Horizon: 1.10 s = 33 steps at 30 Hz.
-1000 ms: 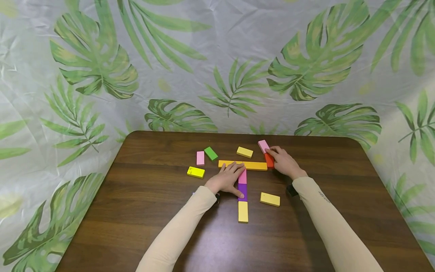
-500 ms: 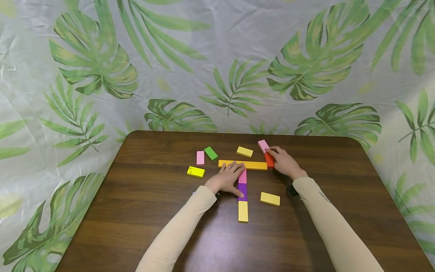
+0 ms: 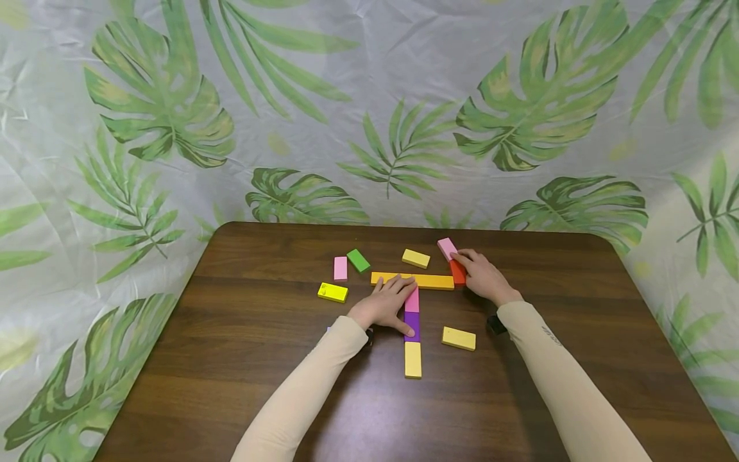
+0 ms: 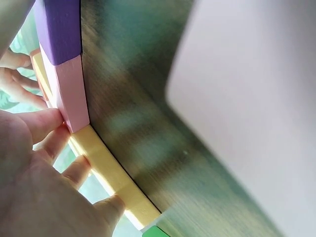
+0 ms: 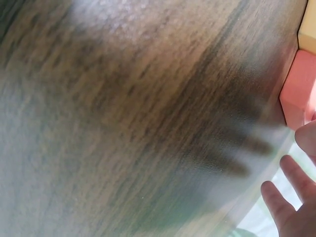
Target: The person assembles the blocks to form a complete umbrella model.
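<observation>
In the head view, two orange blocks (image 3: 433,282) lie end to end as a bar. From its middle a pink block (image 3: 412,301), a purple block (image 3: 412,318) and a pale yellow block (image 3: 412,359) run toward me in line. My left hand (image 3: 383,305) spreads over these, fingertips on the bar and pink block, thumb on the purple one. At the bar's right end a red block (image 3: 457,273) stands at an angle, a light pink block (image 3: 446,248) beyond it. My right hand (image 3: 486,277) touches the red block with its fingertips; its other fingers (image 5: 274,197) extend past it.
Loose on the brown table (image 3: 242,385) are a green block (image 3: 358,260), another light pink block (image 3: 340,269), a bright yellow block (image 3: 332,292) and two pale yellow blocks, one behind the bar (image 3: 416,258). A leaf-patterned cloth (image 3: 404,77) hangs behind the table's far edge.
</observation>
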Tool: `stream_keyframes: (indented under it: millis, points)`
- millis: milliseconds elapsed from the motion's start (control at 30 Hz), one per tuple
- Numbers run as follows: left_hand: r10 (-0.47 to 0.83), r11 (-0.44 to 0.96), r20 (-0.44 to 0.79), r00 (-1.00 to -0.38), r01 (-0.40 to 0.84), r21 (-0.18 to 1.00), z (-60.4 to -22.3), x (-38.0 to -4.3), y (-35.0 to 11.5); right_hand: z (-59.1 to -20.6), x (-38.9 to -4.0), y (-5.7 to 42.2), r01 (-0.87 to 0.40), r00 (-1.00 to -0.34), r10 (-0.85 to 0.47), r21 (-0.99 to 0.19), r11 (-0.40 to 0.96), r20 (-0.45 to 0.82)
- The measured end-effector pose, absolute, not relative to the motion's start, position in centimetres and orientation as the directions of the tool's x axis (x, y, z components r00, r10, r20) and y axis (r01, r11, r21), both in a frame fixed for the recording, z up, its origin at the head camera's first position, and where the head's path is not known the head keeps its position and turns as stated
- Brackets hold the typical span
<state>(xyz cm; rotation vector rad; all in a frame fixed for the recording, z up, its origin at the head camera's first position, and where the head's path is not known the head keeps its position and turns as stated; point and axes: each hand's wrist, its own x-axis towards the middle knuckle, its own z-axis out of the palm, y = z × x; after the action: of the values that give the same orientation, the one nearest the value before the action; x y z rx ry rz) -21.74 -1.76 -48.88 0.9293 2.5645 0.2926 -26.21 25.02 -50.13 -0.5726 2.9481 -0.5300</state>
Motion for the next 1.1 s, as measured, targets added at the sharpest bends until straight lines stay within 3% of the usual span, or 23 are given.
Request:
stream_keyframes:
  millis: [800, 1100]
  points:
    - [0.652, 0.756, -0.293, -0.699, 0.572, 0.319, -48.87, -21.74, -1.76, -50.03, -26.02, 25.22, -0.329, -0.93, -0.367, -0.401, 0.855, -0.018]
    - [0.65, 0.758, -0.292, -0.702, 0.57, 0.317, -48.67, -21.62, -1.76, -49.59, -25.34, 25.66, -0.383, -0.915, -0.4, -0.417, 0.824, 0.049]
